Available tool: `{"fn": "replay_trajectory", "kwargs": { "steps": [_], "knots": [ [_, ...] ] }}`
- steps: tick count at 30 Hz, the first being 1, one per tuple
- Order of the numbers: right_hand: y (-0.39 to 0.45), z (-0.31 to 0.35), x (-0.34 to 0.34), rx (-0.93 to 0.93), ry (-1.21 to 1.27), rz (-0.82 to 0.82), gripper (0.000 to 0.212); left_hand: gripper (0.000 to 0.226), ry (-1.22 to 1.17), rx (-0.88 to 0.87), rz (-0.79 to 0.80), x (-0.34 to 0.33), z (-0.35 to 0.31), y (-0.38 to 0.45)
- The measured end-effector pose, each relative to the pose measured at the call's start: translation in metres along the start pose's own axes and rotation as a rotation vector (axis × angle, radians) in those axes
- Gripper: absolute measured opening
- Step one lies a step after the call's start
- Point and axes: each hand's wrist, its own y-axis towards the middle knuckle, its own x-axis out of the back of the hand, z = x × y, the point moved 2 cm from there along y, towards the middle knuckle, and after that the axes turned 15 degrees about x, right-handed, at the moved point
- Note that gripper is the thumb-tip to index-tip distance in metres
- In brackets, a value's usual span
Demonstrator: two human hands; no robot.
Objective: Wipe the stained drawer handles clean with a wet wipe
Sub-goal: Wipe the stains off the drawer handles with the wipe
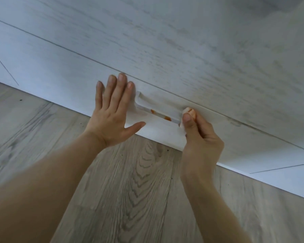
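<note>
Floor (130, 181): wood-grain planks, nearest the camera; both forearms reach out over it toward the cabinet.

Left hand (112, 113): fingers straight and spread, palm flat against the drawer front (60, 81) just left of the handle, holding nothing. Judged to be bracing the drawer.

Right hand (198, 135): fingers curled, thumb forward, pinching a wadded wipe (189, 114) against the right end of the handle. The wipe already shows an orange tinge at its tip.

Handle (158, 111): pale bar on the lower drawer, between the two hands, which are well apart. Two orange stains (167, 118) remain on its front edge, one near the middle, one nearer the wipe.

Seam (218, 109): dark line just above the handle, dividing the lower drawer from the panel above it.

Step in hand: wiping this handle, begun at the right end, not finished.

Next move, as judged: draw the wipe leftward along the bar over both stains, pressing firmly, with a cleaner fold turned outward.
</note>
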Motion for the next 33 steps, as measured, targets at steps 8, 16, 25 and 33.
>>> {"fn": "replay_trajectory", "kwargs": {
  "steps": [8, 16, 25, 33],
  "knots": [
    [-0.004, 0.007, 0.014, 0.129, -0.09, 0.041, 0.017, 0.092, -0.001, -0.008, -0.005, 0.001, 0.001, 0.001],
    [-0.008, -0.009, 0.001, 0.161, -0.143, 0.005, 0.027, 0.091, 0.011, 0.018, 0.022, 0.002, -0.001, 0.0],
    [-0.005, -0.011, 0.005, 0.336, -0.224, 0.077, 0.027, 0.091, 0.016, 0.025, 0.023, 0.0, -0.001, 0.0],
    [-0.007, -0.012, 0.007, 0.377, -0.224, 0.086, 0.028, 0.094, 0.017, 0.013, 0.001, -0.002, 0.001, 0.001]
  ]
}}
